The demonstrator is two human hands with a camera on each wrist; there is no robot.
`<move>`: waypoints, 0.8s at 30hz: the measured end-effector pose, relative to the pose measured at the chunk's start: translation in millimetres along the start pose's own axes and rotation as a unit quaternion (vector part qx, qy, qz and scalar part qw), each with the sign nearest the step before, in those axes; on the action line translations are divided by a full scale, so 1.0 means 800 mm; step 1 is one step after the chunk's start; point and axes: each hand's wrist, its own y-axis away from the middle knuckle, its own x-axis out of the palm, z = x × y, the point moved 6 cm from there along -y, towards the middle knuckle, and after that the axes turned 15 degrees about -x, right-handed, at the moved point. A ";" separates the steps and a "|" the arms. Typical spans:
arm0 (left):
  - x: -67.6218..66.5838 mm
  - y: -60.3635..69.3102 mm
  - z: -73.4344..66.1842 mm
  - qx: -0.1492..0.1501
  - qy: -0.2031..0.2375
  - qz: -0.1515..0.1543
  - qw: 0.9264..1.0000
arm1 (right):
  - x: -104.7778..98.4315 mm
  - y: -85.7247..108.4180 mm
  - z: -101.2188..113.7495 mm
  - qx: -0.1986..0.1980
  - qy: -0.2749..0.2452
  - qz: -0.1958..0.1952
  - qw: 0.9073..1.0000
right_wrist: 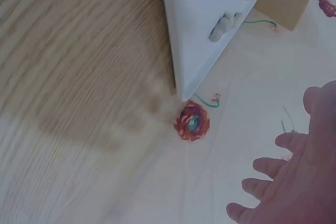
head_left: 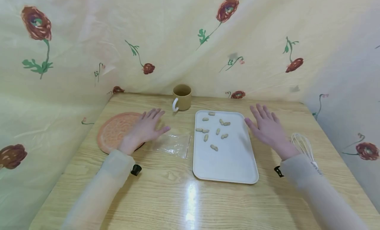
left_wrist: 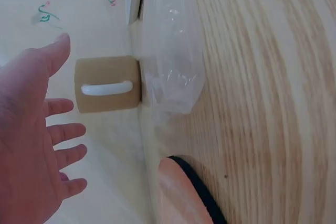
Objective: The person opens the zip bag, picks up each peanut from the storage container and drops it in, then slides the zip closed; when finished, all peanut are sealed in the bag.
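Note:
My left hand (head_left: 145, 129) hovers, fingers spread, between a round orange patterned mat (head_left: 114, 132) and a clear plastic bag (head_left: 173, 146); it holds nothing. In the left wrist view the same hand (left_wrist: 31, 135) has its fingers extended, with the bag (left_wrist: 176, 51) to its right. My right hand (head_left: 270, 131), also spread and holding nothing, is over the table just right of a white tray (head_left: 228, 164). Several peanuts (head_left: 214, 147) lie scattered on the tray's back and left part. The right wrist view shows that hand (right_wrist: 296, 177) apart from the tray (right_wrist: 194, 40).
A tan mug (head_left: 184, 99) with a white handle stands at the table's back, behind the bag. A white whisk (head_left: 304, 146) lies at the right, partly behind my right wrist. Flower-patterned cloth (head_left: 178, 35) hangs behind and beside the wooden table (head_left: 160, 197).

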 end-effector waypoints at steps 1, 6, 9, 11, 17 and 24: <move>0.002 0.000 -0.002 0.006 0.003 0.002 1.000 | 0.001 -0.001 0.003 -0.002 0.000 -0.003 1.000; 0.012 0.002 -0.018 0.036 0.022 0.034 0.999 | 0.002 -0.007 0.018 -0.007 -0.014 -0.025 1.000; 0.020 0.004 -0.028 0.057 0.025 0.058 0.996 | 0.004 -0.009 0.025 -0.007 -0.027 -0.036 0.999; 0.027 0.005 -0.035 0.074 0.020 0.069 0.995 | 0.007 -0.011 0.030 -0.007 -0.039 -0.037 0.998; 0.042 0.013 -0.054 0.104 0.010 0.096 0.990 | 0.020 -0.012 0.044 -0.009 -0.077 -0.042 0.996; 0.059 0.017 -0.071 0.127 0.009 0.126 0.984 | 0.038 -0.014 0.058 -0.019 -0.117 -0.037 0.992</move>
